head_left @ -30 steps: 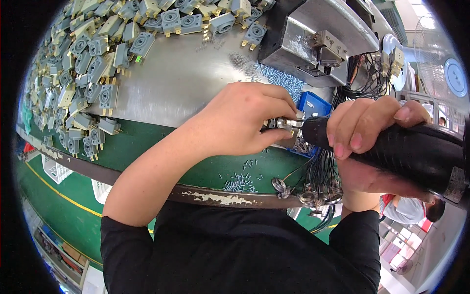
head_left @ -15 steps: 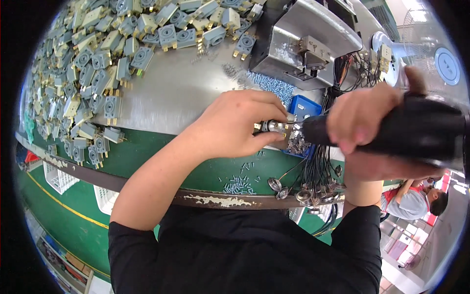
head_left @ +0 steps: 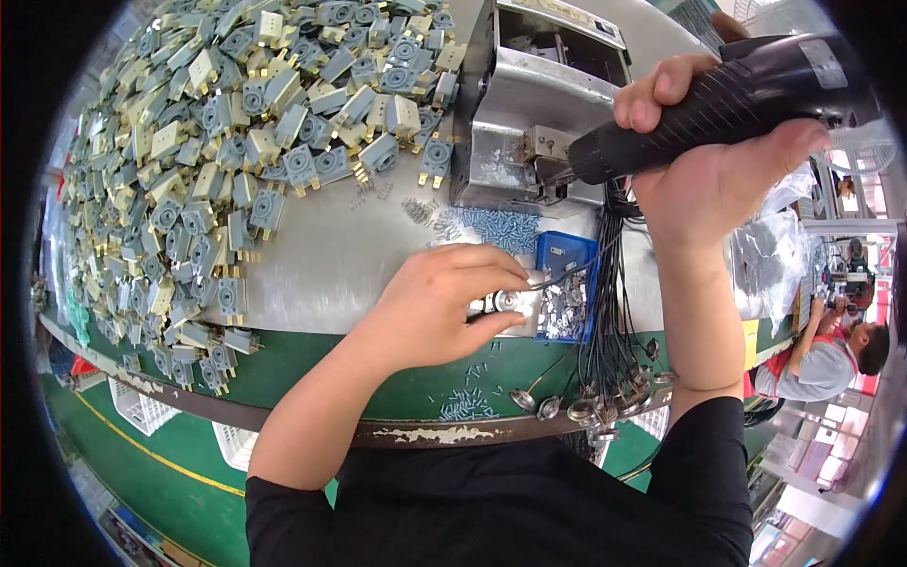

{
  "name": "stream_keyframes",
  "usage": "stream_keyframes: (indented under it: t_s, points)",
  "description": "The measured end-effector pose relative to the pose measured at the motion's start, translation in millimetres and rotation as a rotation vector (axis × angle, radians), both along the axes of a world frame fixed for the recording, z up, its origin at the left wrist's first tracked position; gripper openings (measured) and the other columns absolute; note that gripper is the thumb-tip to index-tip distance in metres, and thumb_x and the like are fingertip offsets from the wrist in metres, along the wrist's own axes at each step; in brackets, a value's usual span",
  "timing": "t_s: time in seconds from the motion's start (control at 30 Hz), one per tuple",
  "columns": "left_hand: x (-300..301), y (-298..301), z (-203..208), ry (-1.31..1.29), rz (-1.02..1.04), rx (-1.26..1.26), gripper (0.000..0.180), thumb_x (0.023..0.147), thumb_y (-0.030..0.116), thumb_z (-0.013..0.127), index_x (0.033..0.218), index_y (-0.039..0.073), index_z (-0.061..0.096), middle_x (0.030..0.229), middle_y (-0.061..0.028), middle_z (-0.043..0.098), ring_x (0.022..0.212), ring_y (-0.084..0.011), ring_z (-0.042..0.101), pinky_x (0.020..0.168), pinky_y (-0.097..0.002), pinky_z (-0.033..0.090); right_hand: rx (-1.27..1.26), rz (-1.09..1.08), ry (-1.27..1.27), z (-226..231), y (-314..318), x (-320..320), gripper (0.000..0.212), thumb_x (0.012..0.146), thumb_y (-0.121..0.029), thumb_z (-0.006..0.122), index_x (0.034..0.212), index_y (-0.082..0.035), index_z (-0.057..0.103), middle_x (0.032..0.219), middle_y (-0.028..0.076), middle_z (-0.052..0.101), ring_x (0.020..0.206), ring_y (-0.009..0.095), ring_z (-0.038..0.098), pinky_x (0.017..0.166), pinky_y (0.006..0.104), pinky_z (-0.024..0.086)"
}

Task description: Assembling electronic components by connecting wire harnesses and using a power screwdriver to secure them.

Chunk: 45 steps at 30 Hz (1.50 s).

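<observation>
Between the thumb and fingers of my left hand (head_left: 430, 307) is a small round metal-topped part (head_left: 508, 300), held low over the bench and partly hidden by the fingers. My right hand (head_left: 699, 194) is wrapped around a black electric screwdriver (head_left: 704, 118). The screwdriver's tip points down-left at a small metal block (head_left: 548, 142) on the front of a steel screw feeder (head_left: 529, 80); whether it touches cannot be made out. A blue bin (head_left: 568, 248) of small metal pieces stands just right of my left hand.
Grey-and-cream switch-like parts (head_left: 302, 165) with brass prongs are heaped at the left. Loose screws (head_left: 501, 229) lie before the feeder, others (head_left: 468, 404) near the front edge. Black wires with round metal ends (head_left: 581, 411) hang over that edge. A co-worker (head_left: 822, 364) sits at far right.
My right hand has carried the screwdriver up and away from the part in my left hand to the feeder's block. The left hand still holds its part. The whole view has shifted.
</observation>
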<state>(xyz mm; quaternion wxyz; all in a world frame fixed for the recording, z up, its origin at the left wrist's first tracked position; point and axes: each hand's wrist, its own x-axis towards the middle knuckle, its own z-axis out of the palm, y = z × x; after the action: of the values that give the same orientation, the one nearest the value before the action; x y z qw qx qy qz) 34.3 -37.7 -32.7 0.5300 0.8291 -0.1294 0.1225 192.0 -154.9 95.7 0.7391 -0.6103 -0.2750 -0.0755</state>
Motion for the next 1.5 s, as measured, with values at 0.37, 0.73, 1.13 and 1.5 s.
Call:
stream_keyframes:
  t_s: [0.37, 0.73, 1.13, 1.5]
  points:
    - [2, 1, 1, 0.002, -0.007, 0.003, 0.024, 0.085, 0.02, 0.082, 0.104, 0.006, 0.077, 0.111, -0.0058, 0.076, 0.1, -0.028, 0.074, 0.087, -0.0405, 0.059, 0.024, 0.078, 0.105, -5, 0, 8, 0.093, 0.096, -0.087, 0.037, 0.141, -0.006, 0.044, 0.068, 0.009, 0.053, 0.052, 0.023, 0.055, 0.055, 0.0398, 0.052]
    - [0, 1, 1, 0.024, -0.007, -0.018, 0.029, 0.08, 0.014, 0.087, 0.105, 0.005, 0.077, 0.11, -0.0102, 0.077, 0.101, -0.0305, 0.075, 0.088, -0.0402, 0.059, -0.021, 0.291, 0.091, -16, -11, 25, 0.112, 0.082, -0.098, 0.04, 0.141, -0.004, 0.045, 0.079, 0.01, 0.057, 0.063, 0.023, 0.057, 0.064, 0.0397, 0.049]
    - [0, 1, 0, 0.034, -0.015, -0.016, 0.03, 0.081, 0.015, 0.087, 0.107, 0.005, 0.077, 0.111, -0.0104, 0.076, 0.102, -0.0313, 0.074, 0.089, -0.0407, 0.059, -0.117, 0.173, -0.023, -5, -8, 19, 0.114, 0.081, -0.1, 0.038, 0.143, -0.004, 0.046, 0.08, 0.01, 0.055, 0.064, 0.023, 0.053, 0.064, 0.0399, 0.048]
    - [0, 2, 1, 0.037, -0.021, -0.009, 0.029, 0.081, 0.015, 0.086, 0.107, 0.004, 0.077, 0.112, -0.0105, 0.077, 0.103, -0.0309, 0.074, 0.089, -0.0408, 0.059, -0.044, 0.282, 0.037, -14, -13, 27, 0.11, 0.082, -0.099, 0.037, 0.139, -0.006, 0.046, 0.08, 0.009, 0.056, 0.064, 0.023, 0.056, 0.066, 0.0396, 0.049]
